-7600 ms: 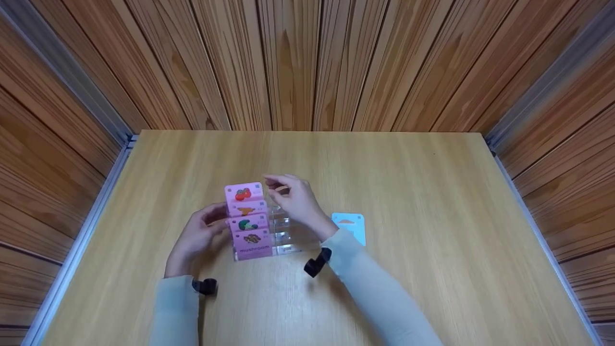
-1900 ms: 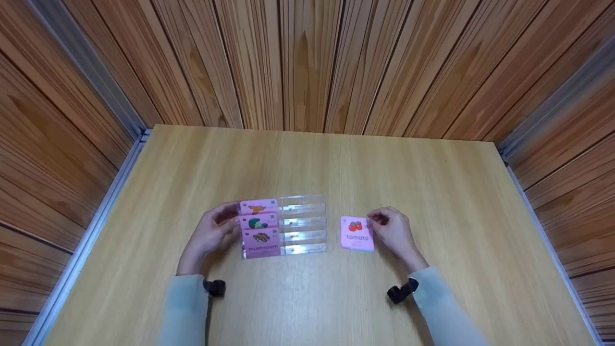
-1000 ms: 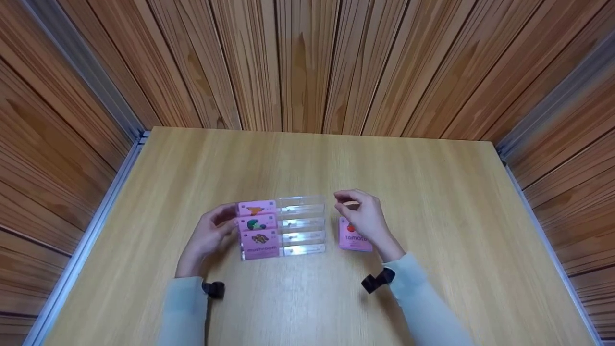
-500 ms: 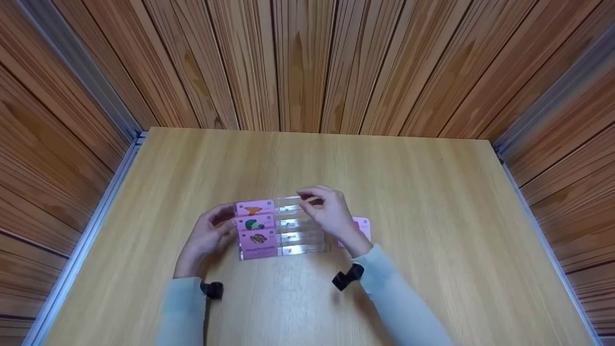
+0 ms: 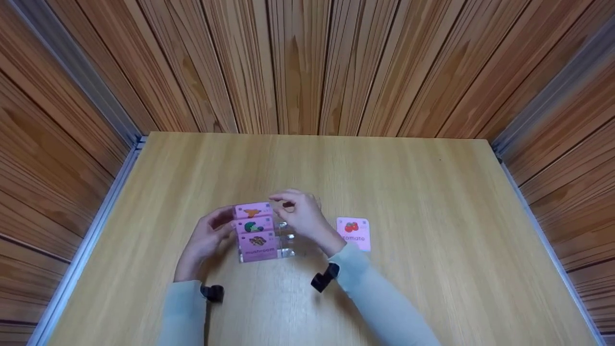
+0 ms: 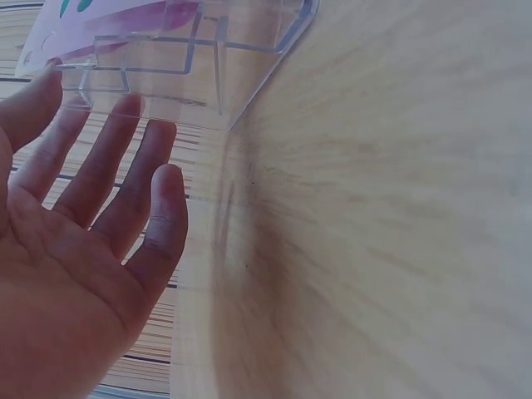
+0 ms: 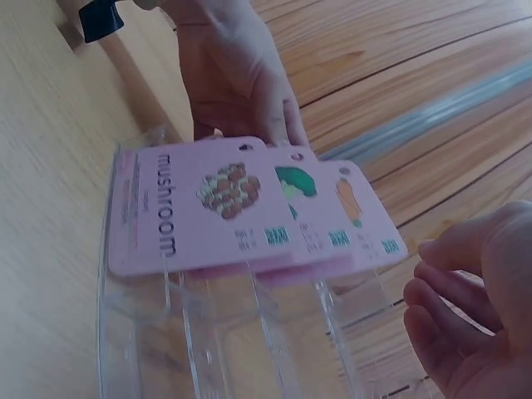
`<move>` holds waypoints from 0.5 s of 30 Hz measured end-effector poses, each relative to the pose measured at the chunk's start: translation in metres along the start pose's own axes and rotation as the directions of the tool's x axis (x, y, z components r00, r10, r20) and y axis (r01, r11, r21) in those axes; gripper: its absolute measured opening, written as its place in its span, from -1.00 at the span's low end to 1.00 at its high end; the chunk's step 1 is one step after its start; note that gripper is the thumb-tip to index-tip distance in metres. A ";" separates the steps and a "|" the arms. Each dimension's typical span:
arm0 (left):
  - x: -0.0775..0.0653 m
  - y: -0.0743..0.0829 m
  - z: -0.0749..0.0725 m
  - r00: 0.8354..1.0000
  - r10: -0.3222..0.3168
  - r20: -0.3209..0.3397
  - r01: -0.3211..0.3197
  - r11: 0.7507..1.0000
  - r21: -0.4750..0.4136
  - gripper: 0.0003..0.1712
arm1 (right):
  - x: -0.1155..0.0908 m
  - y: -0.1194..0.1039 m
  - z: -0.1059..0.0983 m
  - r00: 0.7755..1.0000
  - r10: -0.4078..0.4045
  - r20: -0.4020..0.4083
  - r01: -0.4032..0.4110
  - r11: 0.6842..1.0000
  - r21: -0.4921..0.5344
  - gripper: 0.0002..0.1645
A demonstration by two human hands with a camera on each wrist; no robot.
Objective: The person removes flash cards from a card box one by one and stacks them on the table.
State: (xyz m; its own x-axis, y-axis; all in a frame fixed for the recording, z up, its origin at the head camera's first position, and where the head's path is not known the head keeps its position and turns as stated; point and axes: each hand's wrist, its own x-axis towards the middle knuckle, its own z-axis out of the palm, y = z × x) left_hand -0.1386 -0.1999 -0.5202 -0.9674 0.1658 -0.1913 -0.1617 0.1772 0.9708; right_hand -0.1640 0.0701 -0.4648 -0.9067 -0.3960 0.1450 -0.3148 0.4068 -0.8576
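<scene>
A clear tiered card stand (image 5: 287,253) stands on the table, with three pink cards at its left side. The front mushroom card (image 5: 258,247) overlaps a card with a green vegetable (image 5: 253,226); behind is a card with an orange vegetable (image 5: 252,211). My left hand (image 5: 203,241) holds the stand's left end, thumb and fingertips at its edge in the left wrist view. My right hand (image 5: 301,214) is over the stand's right half, thumb and fingers bent. In the right wrist view, its fingertips (image 7: 428,249) are right at the rearmost card's corner.
A pink tomato card (image 5: 353,230) lies flat on the table (image 5: 413,202), right of the stand and beside my right wrist. Wood-plank walls (image 5: 298,67) rise behind the table and at both sides.
The tomato card went from the stand's back tier to the table, where a blue card lay. My right hand let it go and moved left to the rearmost card; my left hand stayed at the stand.
</scene>
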 end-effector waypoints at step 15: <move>0.002 -0.001 0.002 1.000 0.028 -0.012 -0.028 1.000 0.015 -0.53 | 0.001 -0.001 0.011 0.999 -0.038 0.004 0.038 0.995 -0.096 -0.67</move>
State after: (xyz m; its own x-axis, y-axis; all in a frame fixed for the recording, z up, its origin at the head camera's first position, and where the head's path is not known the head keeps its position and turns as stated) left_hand -0.1400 -0.1980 -0.5221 -0.9738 0.1591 -0.1626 -0.1321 0.1866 0.9735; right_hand -0.1614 0.0606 -0.4695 -0.8931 -0.4143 0.1754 -0.3746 0.4688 -0.7999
